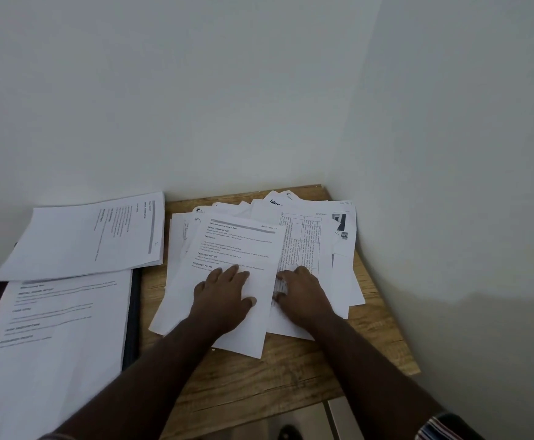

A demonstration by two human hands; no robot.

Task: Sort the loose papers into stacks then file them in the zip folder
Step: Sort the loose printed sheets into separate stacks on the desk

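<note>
Loose papers [307, 236] fanned on table [291, 369], two stacks left, left hand [224, 296] flat, right hand [300, 296] pressing, fingers relaxed

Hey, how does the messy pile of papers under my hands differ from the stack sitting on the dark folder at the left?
The loose pile is fanned out, sheets at many angles; the left stack lies squared up. The pile rests on the wooden table; the stack sits on the dark folder. The left hand and right hand are on the pile; nothing touches the stack. Both are white printed sheets.

Dim, soft light; warped edges
</note>
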